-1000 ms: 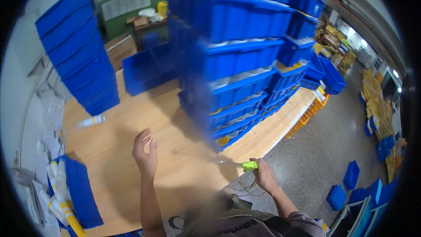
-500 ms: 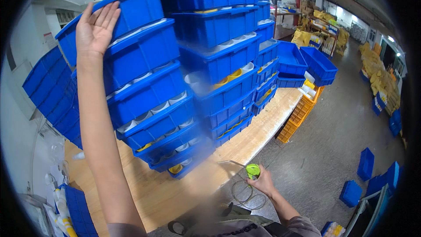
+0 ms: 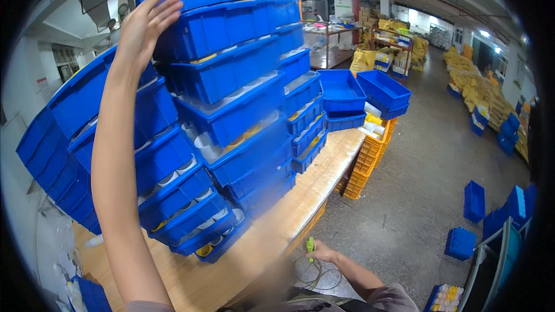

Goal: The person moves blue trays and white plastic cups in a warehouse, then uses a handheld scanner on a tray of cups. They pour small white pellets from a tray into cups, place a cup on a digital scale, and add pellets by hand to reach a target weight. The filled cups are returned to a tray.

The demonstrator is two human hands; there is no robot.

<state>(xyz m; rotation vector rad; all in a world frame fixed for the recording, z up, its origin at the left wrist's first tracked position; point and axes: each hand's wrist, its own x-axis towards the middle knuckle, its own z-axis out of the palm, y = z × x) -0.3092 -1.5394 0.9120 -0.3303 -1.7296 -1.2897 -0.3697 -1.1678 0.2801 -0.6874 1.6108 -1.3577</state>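
Observation:
My left hand is raised high at the left, its fingers stretched out beside the upper bins of a tall stack of blue plastic bins. Whether the palm touches the bin wall I cannot tell. White and yellow cup-like pieces show in the gaps between the bins. Low in the middle, my right hand is closed round a bright green air blow gun. A thin looped hose hangs by it. The gun's nozzle cannot be made out here.
The stacks stand on a wooden table. Another blue-bin stack leans close on the left. Open blue bins rest by orange crates at the table's far end. Loose bins lie on the floor at right. A grey blur covers the lower middle.
The view has swung, and my left hand has gone from the nearer stack to the one behind it. My right hand still grips the air blow gun, now turned so its nozzle no longer shows.

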